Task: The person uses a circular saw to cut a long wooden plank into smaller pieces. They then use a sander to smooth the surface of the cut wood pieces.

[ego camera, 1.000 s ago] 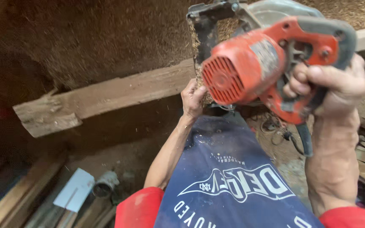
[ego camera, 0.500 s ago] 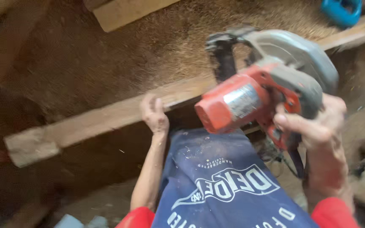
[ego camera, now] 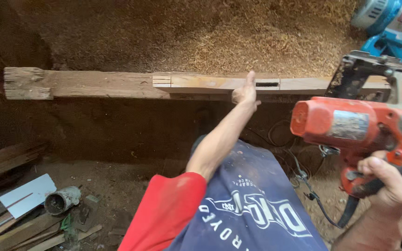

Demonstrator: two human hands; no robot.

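My right hand [ego camera: 389, 188] grips the handle of a red circular saw [ego camera: 354, 128], held in the air at the right with its blade guard near the right end of a long wooden beam [ego camera: 117, 83]. My left hand [ego camera: 246, 92] reaches forward and rests on the beam's front edge, just left of a dark rectangular slot [ego camera: 267, 84] cut in its top. The beam runs across the view, weathered and notched at its left end. A blue printed apron [ego camera: 252, 209] and a red sleeve [ego camera: 164, 209] fill the bottom.
Sawdust [ego camera: 238, 37] covers the ground behind the beam. A blue power tool [ego camera: 387, 21] lies at the top right. Scrap boards [ego camera: 10, 162], a white sheet [ego camera: 26, 195] and a short grey pipe [ego camera: 61, 200] lie at the lower left. A black cord [ego camera: 303, 179] trails under the saw.
The saw has moved right and lower, away from the middle of the view. My left hand has slid along the beam to beside the slot. The view has swung left.
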